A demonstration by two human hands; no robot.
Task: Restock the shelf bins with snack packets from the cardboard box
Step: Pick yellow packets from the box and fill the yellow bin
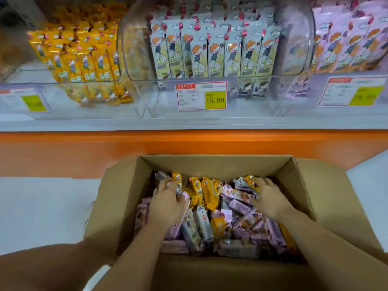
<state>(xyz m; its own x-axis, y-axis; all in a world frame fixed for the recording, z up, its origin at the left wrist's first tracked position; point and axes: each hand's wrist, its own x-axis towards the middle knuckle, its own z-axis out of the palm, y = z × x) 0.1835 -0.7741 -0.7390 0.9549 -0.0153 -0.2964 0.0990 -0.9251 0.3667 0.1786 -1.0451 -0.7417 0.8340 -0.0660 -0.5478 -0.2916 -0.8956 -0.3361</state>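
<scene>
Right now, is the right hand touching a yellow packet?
Touching. The head view shows the right hand curled over a yellow packet in the cardboard box.

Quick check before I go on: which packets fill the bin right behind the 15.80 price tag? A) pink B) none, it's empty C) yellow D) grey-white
D: grey-white packets stand in rows in the clear bin behind the 15.80 price tag; yellow packets sit left, pink packets right.
</scene>
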